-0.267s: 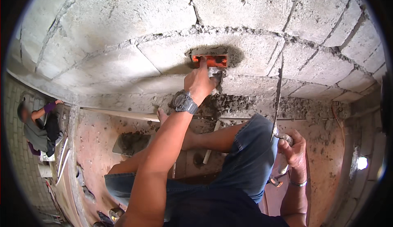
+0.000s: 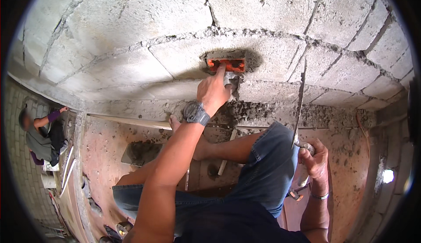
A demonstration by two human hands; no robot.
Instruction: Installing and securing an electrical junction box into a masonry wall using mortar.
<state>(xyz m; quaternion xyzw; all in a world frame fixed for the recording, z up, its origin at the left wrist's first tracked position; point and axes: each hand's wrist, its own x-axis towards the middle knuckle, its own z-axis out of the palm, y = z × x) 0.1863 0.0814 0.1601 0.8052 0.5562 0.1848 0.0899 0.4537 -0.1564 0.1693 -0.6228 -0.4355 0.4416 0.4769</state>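
Observation:
My left hand [image 2: 212, 91], wearing a dark wristwatch [image 2: 194, 112], has its index finger stretched up into an orange rectangular wall box [image 2: 232, 66], touching it. The box sits in a recess edged with wet grey mortar, with a rough vertical chase below, partly hidden by the hand. The other fingers are bent and partly hidden. At the right, above my knee, my right hand [image 2: 315, 159] grips the handle of a trowel, whose long narrow blade [image 2: 299, 110], seen edge-on, points up toward the wall and has grey mortar on it.
A block wall [image 2: 153, 15] fills the top. Below lie a mortar board [image 2: 139, 151], timber strips [image 2: 226, 157] and a clamp-like tool [image 2: 294, 194] near my bare legs. A co-worker [image 2: 44, 137] crouches at far left beside white pipes [image 2: 68, 168]. An orange cord [image 2: 364, 133] hangs right.
The view has shifted a few pixels. My left index finger has moved very slightly within the orange box; otherwise both hands look much the same.

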